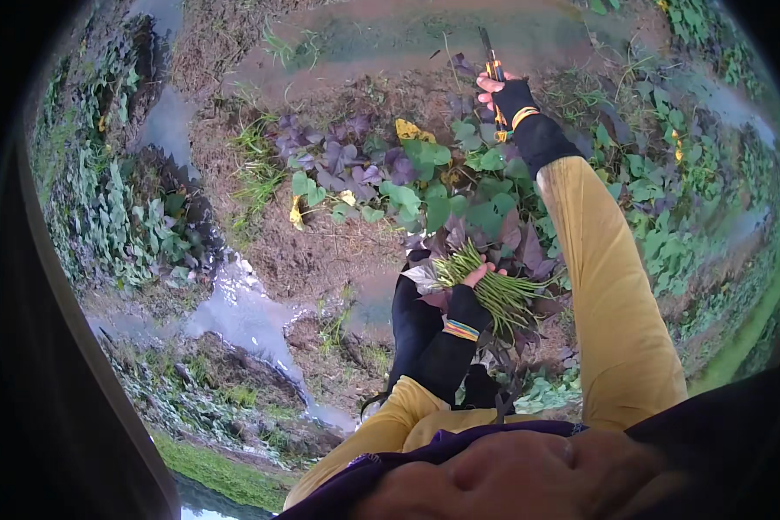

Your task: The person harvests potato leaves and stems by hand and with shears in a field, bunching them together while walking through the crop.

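My left hand [472, 295], in a black fingerless glove with coloured bands at the wrist, is closed around a bunch of green leafy stems [504, 295]. Purple leaves hang about the bunch, and part of my grip is hidden by stems. Farther out to the right, my right hand [504, 94], also gloved in black, is wrapped round a slim orange-and-black handled tool [493, 66]. Its dark narrow end points away from me; its exact kind cannot be made out. Between and beyond my hands grow green leaves [425, 160] and purple leaves [342, 156] on low vines.
Brown soil [277, 251] forms a raised bed around the plants. A wet furrow [247, 312] runs along the left, and muddy water [407, 39] lies at the far side. More vines [667, 191] spread to the right. My dark-clad leg [407, 321] is beside my left forearm.
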Tool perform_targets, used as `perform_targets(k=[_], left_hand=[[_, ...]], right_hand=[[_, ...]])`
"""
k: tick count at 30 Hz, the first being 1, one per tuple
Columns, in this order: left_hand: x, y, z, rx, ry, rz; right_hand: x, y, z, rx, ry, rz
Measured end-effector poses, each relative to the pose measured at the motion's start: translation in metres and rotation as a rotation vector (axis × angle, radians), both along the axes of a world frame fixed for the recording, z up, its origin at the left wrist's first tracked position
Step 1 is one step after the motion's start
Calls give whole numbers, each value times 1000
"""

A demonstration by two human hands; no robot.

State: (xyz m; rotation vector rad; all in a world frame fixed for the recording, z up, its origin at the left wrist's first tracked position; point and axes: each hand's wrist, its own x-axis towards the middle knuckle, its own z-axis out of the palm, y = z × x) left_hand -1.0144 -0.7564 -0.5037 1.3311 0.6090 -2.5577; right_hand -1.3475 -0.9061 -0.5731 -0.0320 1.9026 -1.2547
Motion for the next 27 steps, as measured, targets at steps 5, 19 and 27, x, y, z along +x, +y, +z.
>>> perform_targets(k=[5, 19, 27], left_hand=[[-8, 0, -67, -35, -184, -194], [-12, -21, -102, -74, -157, -387], [16, 27, -114, -328, -29, -630]], right_hand=[[-47, -21, -141, 181, 135, 95], [165, 195, 31, 48, -238, 796], [150, 251, 14, 49, 100, 945]])
